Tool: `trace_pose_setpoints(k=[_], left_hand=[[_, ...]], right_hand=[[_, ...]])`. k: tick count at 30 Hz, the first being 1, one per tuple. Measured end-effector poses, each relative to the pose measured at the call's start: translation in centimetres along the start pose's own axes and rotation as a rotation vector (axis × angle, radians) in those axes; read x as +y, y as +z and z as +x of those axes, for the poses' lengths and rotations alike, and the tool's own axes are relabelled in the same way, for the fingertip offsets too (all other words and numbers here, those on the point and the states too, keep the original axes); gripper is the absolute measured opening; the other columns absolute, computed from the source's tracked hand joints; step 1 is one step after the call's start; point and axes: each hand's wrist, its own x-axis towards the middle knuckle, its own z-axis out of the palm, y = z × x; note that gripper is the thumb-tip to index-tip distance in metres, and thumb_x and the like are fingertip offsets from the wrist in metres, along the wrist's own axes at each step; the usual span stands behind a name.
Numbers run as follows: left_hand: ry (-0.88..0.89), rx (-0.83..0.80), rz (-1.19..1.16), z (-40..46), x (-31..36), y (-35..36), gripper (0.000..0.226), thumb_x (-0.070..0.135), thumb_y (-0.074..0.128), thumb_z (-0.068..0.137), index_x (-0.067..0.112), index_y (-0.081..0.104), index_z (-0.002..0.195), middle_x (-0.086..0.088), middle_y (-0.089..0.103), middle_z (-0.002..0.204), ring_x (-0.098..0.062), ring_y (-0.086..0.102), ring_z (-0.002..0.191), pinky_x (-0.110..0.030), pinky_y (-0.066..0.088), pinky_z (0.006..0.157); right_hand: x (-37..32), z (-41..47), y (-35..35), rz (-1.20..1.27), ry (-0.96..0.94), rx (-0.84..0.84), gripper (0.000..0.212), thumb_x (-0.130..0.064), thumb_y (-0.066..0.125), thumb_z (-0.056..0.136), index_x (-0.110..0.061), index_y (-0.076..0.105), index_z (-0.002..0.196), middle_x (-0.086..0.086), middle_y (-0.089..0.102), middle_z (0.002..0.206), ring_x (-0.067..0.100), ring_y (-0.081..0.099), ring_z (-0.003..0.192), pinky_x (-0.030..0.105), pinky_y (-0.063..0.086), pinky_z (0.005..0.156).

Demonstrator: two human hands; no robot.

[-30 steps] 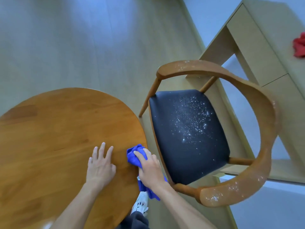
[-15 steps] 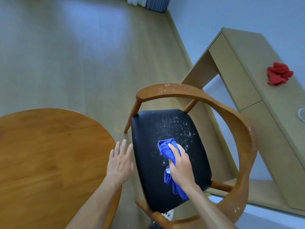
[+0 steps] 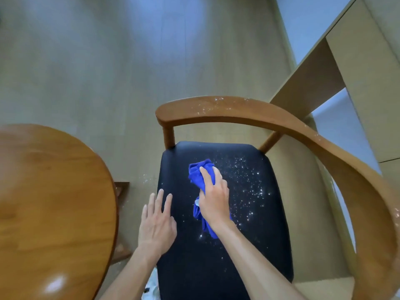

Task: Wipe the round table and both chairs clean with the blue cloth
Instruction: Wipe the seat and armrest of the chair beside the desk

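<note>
From my headset view I see a pale wooden desk (image 3: 357,68) at 1 to 2 o'clock, its side panel just behind the chair's curved wooden backrest (image 3: 292,128). That backrest arcs from 12 o'clock round to 4 o'clock and hems in the far and right sides of the seat; white specks dot its top near 12 o'clock. The round table (image 3: 54,202) fills the 9 o'clock side, glossy orange-brown wood, its rim close beside the seat's left edge with a narrow strip of floor between them. A few white crumbs lie on that strip of floor.

The floor (image 3: 108,61) is light wood-look planking with a soft bluish glare at 12 o'clock. The black seat (image 3: 259,245) is padded and matt, sprinkled with white specks, thickest on its right half.

The blue cloth (image 3: 200,176) lies bunched on the seat near centre frame. My right hand (image 3: 215,204) grasps it and presses it down, index finger stretched over the top, the cloth's tail trailing under the wrist. My left hand (image 3: 158,224) sits at 7 o'clock of the cloth, released, fingers straight and together over the seat's left edge; I cannot tell whether it touches.
</note>
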Motion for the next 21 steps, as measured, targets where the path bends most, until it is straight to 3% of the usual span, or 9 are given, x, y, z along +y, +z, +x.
trace_pose_setpoints(k=[3, 6, 9, 12, 15, 21], left_hand=[[-0.01, 0.116, -0.02, 1.3, -1.1, 1.3, 0.06, 0.024, 0.036, 0.078, 0.002, 0.051, 0.132, -0.021, 0.047, 0.14, -0.039, 0.044, 0.129, -0.052, 0.047, 0.095], [-0.013, 0.188, -0.023, 3.7, -1.9, 2.3, 0.063, 0.026, 0.029, 0.082, -0.001, 0.043, 0.137, -0.022, 0.039, 0.146, -0.038, 0.034, 0.136, -0.053, 0.04, 0.103], [-0.002, 0.231, -0.009, 6.5, -2.4, 3.1, 0.064, 0.025, 0.028, 0.082, -0.005, 0.043, 0.137, -0.023, 0.036, 0.147, -0.038, 0.032, 0.137, -0.054, 0.039, 0.104], [0.006, 0.243, -0.01, 8.6, -2.0, 3.8, 0.065, 0.023, 0.028, 0.081, -0.009, 0.044, 0.135, -0.025, 0.036, 0.147, -0.039, 0.03, 0.137, -0.053, 0.033, 0.104], [0.009, 0.268, -0.018, 9.3, -1.1, 4.4, 0.064, 0.022, 0.028, 0.083, -0.011, 0.041, 0.136, -0.025, 0.034, 0.148, -0.038, 0.028, 0.138, -0.051, 0.027, 0.107], [0.048, 0.274, -0.003, 10.8, 0.8, 4.0, 0.066, 0.025, 0.029, 0.085, -0.01, 0.034, 0.14, -0.026, 0.028, 0.15, -0.033, 0.021, 0.14, -0.04, 0.008, 0.116]], right_hand=[[-2.2, 3.9, 2.5, -0.012, -0.096, -0.013, 0.073, -0.005, 0.07, 0.075, -0.015, 0.043, 0.143, 0.021, 0.028, 0.153, 0.042, 0.045, 0.118, 0.049, 0.039, 0.097], [-3.3, 7.7, 6.3, -0.147, -0.106, 0.008, 0.067, -0.032, 0.075, 0.076, -0.017, 0.05, 0.137, 0.021, 0.036, 0.15, 0.043, 0.05, 0.118, 0.049, 0.046, 0.091], [-3.0, 9.0, 9.7, -0.29, -0.089, -0.026, 0.075, -0.057, 0.069, 0.074, -0.019, 0.051, 0.135, 0.022, 0.038, 0.149, 0.044, 0.046, 0.127, 0.053, 0.046, 0.095], [-2.0, 9.2, 11.0, -0.302, -0.114, 0.014, 0.067, -0.053, 0.065, 0.077, -0.027, 0.047, 0.136, 0.02, 0.038, 0.15, 0.04, 0.048, 0.125, 0.049, 0.047, 0.091], [-1.1, 9.9, 11.4, -0.268, -0.147, 0.034, 0.044, -0.034, 0.055, 0.087, -0.036, 0.051, 0.131, 0.019, 0.042, 0.147, 0.038, 0.053, 0.111, 0.043, 0.048, 0.079], [1.3, 10.7, 10.5, -0.295, -0.329, 0.114, 0.032, -0.021, 0.039, 0.098, -0.035, 0.063, 0.113, 0.015, 0.055, 0.135, 0.034, 0.057, 0.091, 0.039, 0.043, 0.07]])
